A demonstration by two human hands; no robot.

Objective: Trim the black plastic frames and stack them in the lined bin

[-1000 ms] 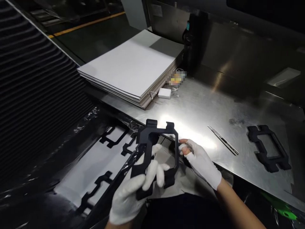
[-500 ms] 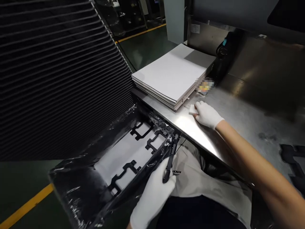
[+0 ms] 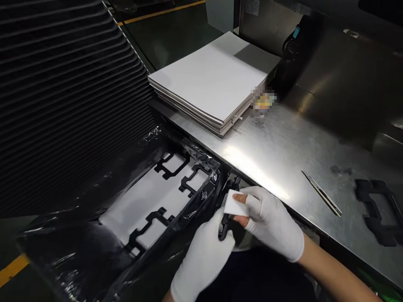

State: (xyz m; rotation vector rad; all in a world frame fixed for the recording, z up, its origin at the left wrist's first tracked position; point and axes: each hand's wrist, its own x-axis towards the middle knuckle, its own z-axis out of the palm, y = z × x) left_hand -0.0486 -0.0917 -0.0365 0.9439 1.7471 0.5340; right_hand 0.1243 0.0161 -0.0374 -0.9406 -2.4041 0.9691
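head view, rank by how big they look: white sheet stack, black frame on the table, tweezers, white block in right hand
1. stack of white sheets
2. black frame at far right
3. tweezers or white block: unsure; tweezers longer but thin, block nearer the camera

Left hand: full white knit glove, closed over every finger. Right hand: matching white glove with thumb and forefinger tips cut away; forearm unsleeved beyond the cuff. Dark garment covers the lap.
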